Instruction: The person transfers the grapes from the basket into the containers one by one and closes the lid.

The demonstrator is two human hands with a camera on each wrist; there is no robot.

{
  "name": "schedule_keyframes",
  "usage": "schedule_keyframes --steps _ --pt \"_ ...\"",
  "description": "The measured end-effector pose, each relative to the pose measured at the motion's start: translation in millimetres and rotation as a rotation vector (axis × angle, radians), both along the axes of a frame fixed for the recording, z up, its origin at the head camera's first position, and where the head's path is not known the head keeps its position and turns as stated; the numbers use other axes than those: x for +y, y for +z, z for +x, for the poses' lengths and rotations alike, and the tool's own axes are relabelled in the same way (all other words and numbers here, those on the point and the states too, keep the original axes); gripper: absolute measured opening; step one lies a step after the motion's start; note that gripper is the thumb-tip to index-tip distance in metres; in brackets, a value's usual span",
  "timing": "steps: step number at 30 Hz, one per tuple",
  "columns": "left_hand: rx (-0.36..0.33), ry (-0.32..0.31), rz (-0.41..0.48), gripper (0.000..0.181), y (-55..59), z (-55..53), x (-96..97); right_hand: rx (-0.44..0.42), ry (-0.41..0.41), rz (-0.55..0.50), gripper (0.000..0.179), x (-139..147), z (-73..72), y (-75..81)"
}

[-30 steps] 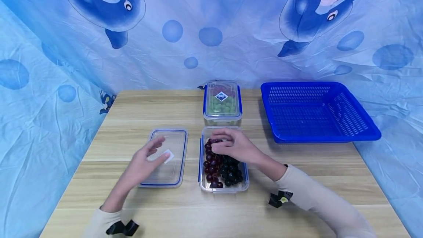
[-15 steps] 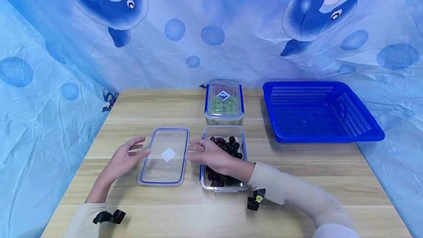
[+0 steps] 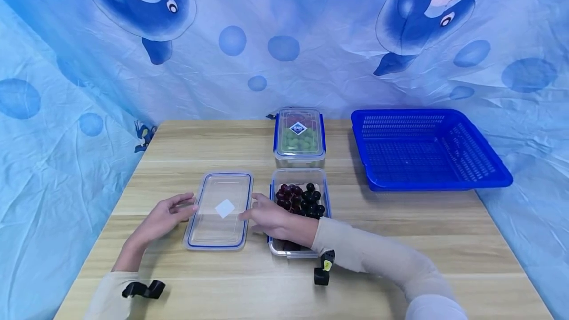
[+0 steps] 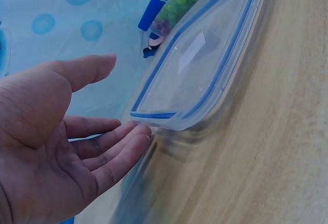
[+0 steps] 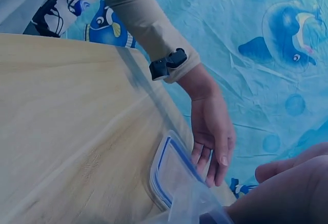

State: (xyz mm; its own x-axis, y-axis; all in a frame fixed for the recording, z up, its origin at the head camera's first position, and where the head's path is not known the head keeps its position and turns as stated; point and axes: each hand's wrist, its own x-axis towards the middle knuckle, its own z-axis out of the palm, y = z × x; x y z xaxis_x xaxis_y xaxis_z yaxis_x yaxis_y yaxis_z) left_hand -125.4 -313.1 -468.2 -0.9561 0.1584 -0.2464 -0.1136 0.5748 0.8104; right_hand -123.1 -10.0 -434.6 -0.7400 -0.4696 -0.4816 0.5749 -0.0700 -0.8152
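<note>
A clear lid (image 3: 220, 228) with a blue seal and a white diamond label lies on the table. My left hand (image 3: 162, 217) is at its left edge; in the left wrist view the fingertips meet the lid's rim while the thumb stands apart. At the opposite edge is my right hand (image 3: 273, 217), its thumb over the rim and fingers extended. Under the right forearm stands an uncovered clear box (image 3: 299, 176) with red grapes (image 3: 288, 194) and black grapes (image 3: 312, 197), its near part partly hidden by the arm.
Behind the uncovered box is a lidded box (image 3: 300, 147) containing green and reddish grapes. A blue plastic basket (image 3: 413, 184) stands at the back right of the wooden table (image 3: 213, 290). A blue dolphin-print curtain (image 3: 320, 78) hangs around the table.
My right hand has moved left from above the grapes to the lid's right edge. My left hand has drawn back from over the lid to its left edge.
</note>
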Motion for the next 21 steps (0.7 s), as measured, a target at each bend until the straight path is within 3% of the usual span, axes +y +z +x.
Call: schedule_keyframes --steps 7,15,21 --pt "-0.046 0.006 0.107 0.071 -5.2 -1.9 -3.3 -0.049 -0.069 0.058 0.089 -14 -1.8 -2.4" --pt "-0.065 0.016 0.118 0.065 -5.0 -2.4 -3.7 -0.015 -0.098 0.077 0.084 -19 -4.2 -3.3" --pt "-0.036 0.049 0.206 0.070 10.3 -3.0 -6.5 0.078 -0.098 0.055 0.074 -9 -8.7 5.5"
